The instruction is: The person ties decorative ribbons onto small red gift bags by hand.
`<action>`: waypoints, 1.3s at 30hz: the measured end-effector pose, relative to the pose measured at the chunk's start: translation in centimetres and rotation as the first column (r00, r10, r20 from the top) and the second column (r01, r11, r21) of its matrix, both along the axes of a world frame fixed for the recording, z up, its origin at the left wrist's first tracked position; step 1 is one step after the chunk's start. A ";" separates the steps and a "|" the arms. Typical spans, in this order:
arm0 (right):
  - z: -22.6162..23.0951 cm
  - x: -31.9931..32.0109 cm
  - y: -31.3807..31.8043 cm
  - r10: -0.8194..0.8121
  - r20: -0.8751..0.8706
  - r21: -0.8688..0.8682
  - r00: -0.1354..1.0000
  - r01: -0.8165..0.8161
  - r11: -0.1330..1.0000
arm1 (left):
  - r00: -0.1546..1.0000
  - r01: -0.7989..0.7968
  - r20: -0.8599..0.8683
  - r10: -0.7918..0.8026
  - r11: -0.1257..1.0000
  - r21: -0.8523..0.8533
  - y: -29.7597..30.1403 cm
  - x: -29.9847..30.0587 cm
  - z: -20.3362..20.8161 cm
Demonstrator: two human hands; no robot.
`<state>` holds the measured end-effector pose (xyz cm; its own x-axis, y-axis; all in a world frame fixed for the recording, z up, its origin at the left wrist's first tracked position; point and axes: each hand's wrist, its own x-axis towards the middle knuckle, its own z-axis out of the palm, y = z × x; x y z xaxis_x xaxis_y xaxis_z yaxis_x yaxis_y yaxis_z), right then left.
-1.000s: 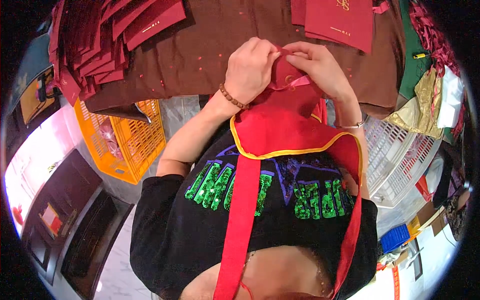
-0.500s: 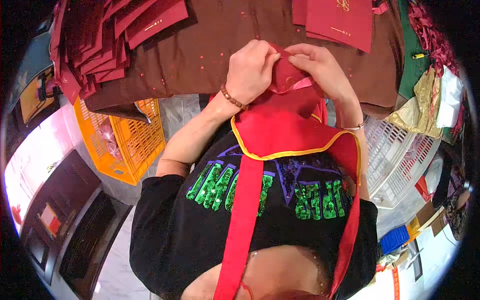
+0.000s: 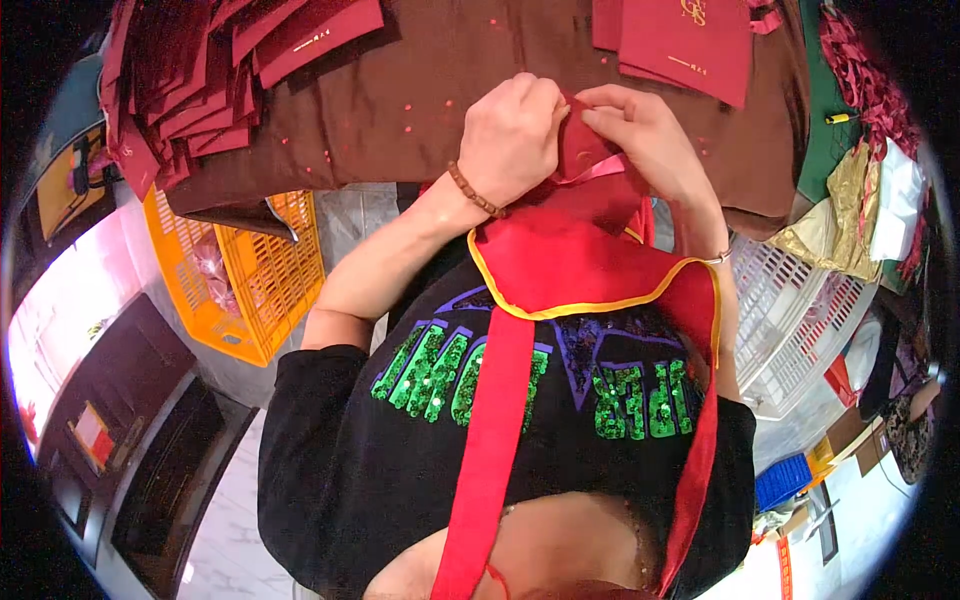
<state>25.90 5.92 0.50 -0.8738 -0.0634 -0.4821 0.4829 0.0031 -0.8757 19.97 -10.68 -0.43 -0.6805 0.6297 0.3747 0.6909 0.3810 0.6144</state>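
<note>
Between my hands, just above my lap, is a dark red paper bag [image 3: 584, 142] with a pink ribbon [image 3: 596, 168] along its near side. My left hand [image 3: 516, 138], with a beaded bracelet at the wrist, is closed on its far left edge, fingers bent in. Thumb and fingers of my right hand [image 3: 648, 140] pinch its upper right edge. The fingers and knuckles hide much of the bag, so its full shape cannot be seen. Below it hangs the red apron [image 3: 580, 265] with yellow trim that I wear.
Many dark red paper bags [image 3: 200, 90] lie heaped at the table's far left; a smaller stack [image 3: 685, 50] lies far right. A brown cloth [image 3: 400, 150] covers the table. An orange crate [image 3: 255, 290] stands low left, a white crate [image 3: 790, 320] low right. Ribbons [image 3: 870, 80] hang at the right rim.
My left hand has shifted slightly up and inward over the bag. Both hands keep their grip, and the whole view has moved a little.
</note>
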 end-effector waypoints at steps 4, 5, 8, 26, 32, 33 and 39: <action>0.0 0.0 0.3 0.026 -0.045 0.029 0.999 -0.025 0.999 | 0.994 0.025 0.103 -0.028 0.999 0.031 -0.2 -0.2 -0.1; 0.1 0.0 0.3 0.022 -0.035 -0.014 0.999 -0.022 1.000 | 0.994 0.027 0.105 -0.030 0.999 0.033 -0.3 -0.2 -0.2; -0.3 0.0 0.4 0.049 -0.044 -0.016 0.998 -0.049 0.999 | 0.989 0.012 0.145 -0.017 0.999 0.033 -0.5 -0.3 -0.3; 0.3 -0.3 0.7 0.078 -0.067 0.066 0.995 -0.073 0.995 | 0.996 0.007 0.092 -0.005 1.000 -0.016 0.2 -0.1 -0.1; 0.6 -0.1 0.5 0.035 -0.045 0.047 0.998 -0.032 0.998 | 0.971 0.018 -0.239 -0.026 0.999 -0.033 0.6 0.2 -0.2; 0.9 -0.1 0.4 0.033 -0.047 0.048 0.998 -0.031 0.998 | 0.970 0.020 -0.240 -0.027 0.999 -0.033 0.6 0.3 0.0; 1.4 0.0 -0.1 0.078 0.006 0.199 0.997 -0.077 0.977 | 0.978 0.027 -0.203 -0.050 0.993 -0.115 0.1 0.7 0.7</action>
<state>25.87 5.86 1.85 -0.8708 -0.0337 -0.4905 0.4730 0.2150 -0.8544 20.64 -10.54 0.31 -0.5708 0.6997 0.4296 0.8132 0.4097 0.4133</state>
